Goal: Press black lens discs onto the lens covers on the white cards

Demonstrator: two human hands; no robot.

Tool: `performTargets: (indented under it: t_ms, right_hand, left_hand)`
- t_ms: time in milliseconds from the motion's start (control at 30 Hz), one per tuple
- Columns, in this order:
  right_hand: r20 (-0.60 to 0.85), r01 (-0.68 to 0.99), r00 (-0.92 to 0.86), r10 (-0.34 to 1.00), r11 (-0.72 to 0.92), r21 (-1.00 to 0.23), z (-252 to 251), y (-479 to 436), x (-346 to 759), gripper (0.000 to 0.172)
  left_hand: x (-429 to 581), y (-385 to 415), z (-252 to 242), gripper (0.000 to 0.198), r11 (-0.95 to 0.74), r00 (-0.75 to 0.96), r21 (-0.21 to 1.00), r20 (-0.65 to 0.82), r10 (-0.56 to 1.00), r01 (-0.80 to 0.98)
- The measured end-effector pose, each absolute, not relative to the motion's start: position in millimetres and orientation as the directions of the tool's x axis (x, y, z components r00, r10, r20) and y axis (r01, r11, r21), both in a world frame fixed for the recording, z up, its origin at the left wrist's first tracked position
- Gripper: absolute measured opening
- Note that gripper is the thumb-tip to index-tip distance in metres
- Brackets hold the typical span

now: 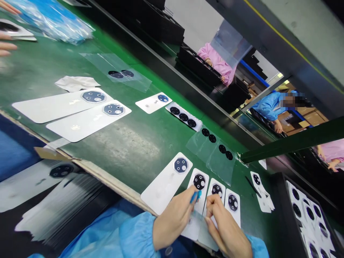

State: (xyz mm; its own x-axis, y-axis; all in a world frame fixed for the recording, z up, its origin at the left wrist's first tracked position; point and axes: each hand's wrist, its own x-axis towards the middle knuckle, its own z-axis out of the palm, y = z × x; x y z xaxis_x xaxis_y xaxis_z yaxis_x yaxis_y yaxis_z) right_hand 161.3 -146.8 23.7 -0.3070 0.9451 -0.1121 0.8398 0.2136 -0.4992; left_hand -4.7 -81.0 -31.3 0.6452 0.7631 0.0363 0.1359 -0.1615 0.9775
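My left hand point(174, 216) is closed in a pinch on a small blue tab point(196, 196), over the near end of a white phone back cover point(199, 193). My right hand point(225, 227) is closed too, its fingertips pinching a clear film point(198, 224) that lies on the same cover. Two more white covers point(232, 206) with black camera rings lie to the right of it. A larger white cover point(168, 182) with a blue-grey camera ring lies just left of my left hand.
Two long white covers point(80, 113) lie at left on the green belt point(134, 143). Clear films with black rings point(217, 147) sit beyond. A black tray point(309, 215) of covers stands at right. Another person's fingers point(6, 39) show top left; seated workers are behind.
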Motion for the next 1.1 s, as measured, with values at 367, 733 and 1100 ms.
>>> performTargets:
  t_ms: [367,733,1100]
  right_hand:
    - [0.017,0.741,-0.219,0.976,0.178,-0.647,41.4,-88.4,122.9,0.011]
    - [0.009,0.894,-0.095,0.995,0.089,-0.439,-17.4,-1.0,131.3,0.01]
    - [0.063,0.897,-0.277,0.959,0.282,-0.341,-22.4,-1.1,129.7,0.015]
  left_hand:
    - [-37.5,-70.1,-16.5,0.033,-0.164,0.719,0.978,0.023,0.695,0.127]
    - [-56.8,-42.6,-28.2,0.024,-0.398,0.661,0.893,0.17,0.731,0.21]
    - [-53.2,-39.5,-38.3,0.018,-0.342,0.627,0.907,0.121,0.77,0.245]
